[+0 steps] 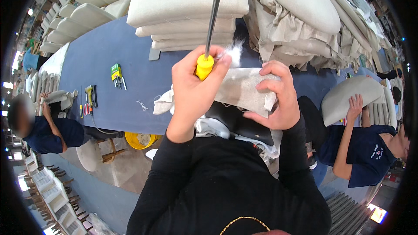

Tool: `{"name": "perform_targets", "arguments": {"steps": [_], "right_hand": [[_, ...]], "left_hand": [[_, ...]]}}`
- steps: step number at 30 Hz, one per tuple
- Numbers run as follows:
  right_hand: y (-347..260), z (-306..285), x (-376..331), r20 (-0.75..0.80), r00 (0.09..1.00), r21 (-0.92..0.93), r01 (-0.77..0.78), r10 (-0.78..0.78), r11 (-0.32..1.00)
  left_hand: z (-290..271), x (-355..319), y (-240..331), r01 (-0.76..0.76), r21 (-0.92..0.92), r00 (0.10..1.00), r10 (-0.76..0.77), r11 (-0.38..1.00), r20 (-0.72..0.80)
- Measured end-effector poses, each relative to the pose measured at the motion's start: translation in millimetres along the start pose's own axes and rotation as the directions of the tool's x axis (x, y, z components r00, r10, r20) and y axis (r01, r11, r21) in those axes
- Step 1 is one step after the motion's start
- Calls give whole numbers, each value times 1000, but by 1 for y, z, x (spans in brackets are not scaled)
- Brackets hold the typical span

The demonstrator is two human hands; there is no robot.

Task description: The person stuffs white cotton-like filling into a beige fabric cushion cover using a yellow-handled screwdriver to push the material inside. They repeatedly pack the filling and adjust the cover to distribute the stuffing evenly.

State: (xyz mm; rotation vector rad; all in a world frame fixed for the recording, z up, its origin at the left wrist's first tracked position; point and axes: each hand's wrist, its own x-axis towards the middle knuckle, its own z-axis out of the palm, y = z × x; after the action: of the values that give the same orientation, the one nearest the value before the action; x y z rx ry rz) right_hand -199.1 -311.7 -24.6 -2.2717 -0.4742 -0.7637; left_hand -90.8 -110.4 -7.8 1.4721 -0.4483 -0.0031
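My left hand (190, 89) is closed round the yellow handle of what looks like a screwdriver (204, 67). Its long metal shaft points up and away, and the tip lies beyond the picture. A tuft of white stuffing fibre (235, 53) sticks out beside the left fingertips; whether they pinch it I cannot tell. My right hand (281, 100) curls round the right end of a beige fabric piece (239, 88), thumb below and fingers above. This fabric stretches leftward behind my left hand, with a loose flap showing past the wrist.
Stacked beige cushions (187, 0) stand ahead on the blue table (109, 56), with draped covers (287, 30) to their right. A staple gun (91, 95) and a green-yellow box (116, 72) lie left. A yellow bucket (141, 140) sits below. Co-workers handle fabric and cushions on both sides.
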Motion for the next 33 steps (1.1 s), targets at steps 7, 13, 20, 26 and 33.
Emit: {"name": "perform_targets", "arguments": {"steps": [7,13,20,26,33], "right_hand": [[3,-19,7,138,990,66,-31,22,997],[-13,-2,35,159,968,42,-205,196,978],[-20,20,73,140,959,-59,-240,246,969],[-14,38,98,319,915,57,-280,248,958],[-45,94,113,66,810,123,-586,582,801]], "left_hand": [[-16,-53,-9,155,-31,984,-152,987,97],[-49,-59,-14,222,-83,961,-204,972,187],[-103,-36,-34,296,-72,913,-261,952,313],[-125,-16,-36,37,-43,823,-6,998,569],[-93,8,-59,-236,32,939,220,971,265]]}}
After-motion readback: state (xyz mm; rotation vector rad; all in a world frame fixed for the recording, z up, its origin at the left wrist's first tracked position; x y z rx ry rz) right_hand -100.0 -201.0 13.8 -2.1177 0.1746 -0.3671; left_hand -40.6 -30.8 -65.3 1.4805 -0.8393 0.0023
